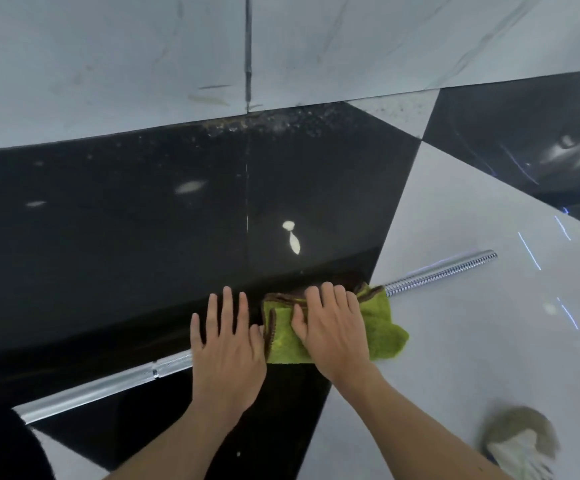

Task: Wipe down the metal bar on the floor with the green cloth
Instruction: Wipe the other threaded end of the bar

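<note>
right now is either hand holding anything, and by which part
Nothing gripped: the right hand presses flat on the middle of the green cloth, over the metal bar; the left hand rests flat on the bar.

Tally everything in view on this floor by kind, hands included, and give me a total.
Metal bar: 1
Green cloth: 1
Hands: 2, the left hand flat on the bar, the right hand flat on the cloth
Blurred grey object at lower right, kind unclear: 1
Total: 5
</note>
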The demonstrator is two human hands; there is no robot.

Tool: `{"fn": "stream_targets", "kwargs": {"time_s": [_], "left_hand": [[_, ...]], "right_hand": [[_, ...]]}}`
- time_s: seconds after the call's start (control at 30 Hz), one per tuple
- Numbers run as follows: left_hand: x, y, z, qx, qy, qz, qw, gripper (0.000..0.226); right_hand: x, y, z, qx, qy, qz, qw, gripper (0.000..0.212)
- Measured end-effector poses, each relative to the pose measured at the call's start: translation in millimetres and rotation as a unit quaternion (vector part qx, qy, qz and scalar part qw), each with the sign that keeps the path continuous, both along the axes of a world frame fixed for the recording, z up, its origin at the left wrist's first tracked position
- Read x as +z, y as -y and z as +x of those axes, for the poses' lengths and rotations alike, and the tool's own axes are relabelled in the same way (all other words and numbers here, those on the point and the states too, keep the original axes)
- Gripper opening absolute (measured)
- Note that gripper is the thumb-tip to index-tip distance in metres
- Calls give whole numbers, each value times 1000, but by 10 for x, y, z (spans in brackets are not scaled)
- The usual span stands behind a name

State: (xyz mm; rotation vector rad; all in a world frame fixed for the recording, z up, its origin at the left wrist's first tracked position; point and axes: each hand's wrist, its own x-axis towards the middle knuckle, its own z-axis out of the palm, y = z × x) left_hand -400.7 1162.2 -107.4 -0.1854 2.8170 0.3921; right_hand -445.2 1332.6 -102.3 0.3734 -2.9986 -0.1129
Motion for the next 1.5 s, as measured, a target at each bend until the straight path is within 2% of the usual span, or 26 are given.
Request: {"fn": "stream_targets", "kwargs": {"time_s": [0.27, 0.4, 0.63, 0.87, 1.07, 1.2, 1.27, 1.5], "left_hand": [[7, -45, -83, 30, -24, -55, 998, 62], [-3, -161, -182, 44, -44, -69, 996, 61], [-11, -903, -674, 0, -75, -49, 996, 61], [-97, -806, -1081, -14, -71, -69, 995, 67], [-103, -797, -1214, -21, -79, -75, 994, 65], [-122, -794, -1212, -14, -88, -72, 993, 66], [-134, -778, -1231, -6, -92, -68, 993, 68], [-131, -681, -1365, 13, -108, -45, 993, 73]], "right_hand": [[-130, -769, -408, 116, -58, -38, 991, 27], [-165, -1084, -628, 179, -50, -52, 981, 26], [-169, -1616, -1033, 174, -45, -36, 983, 28], [-107, -2251, -1532, 149, -37, -16, 988, 30], [-93, -1890, -1514, 115, -65, -29, 991, 25], [-63, -1293, -1306, 159, 1, -71, 985, 23], [-80, -1156, -1282, 166, 4, -77, 983, 24], [-123, -1645, -1552, 198, -1, -58, 979, 25]]}}
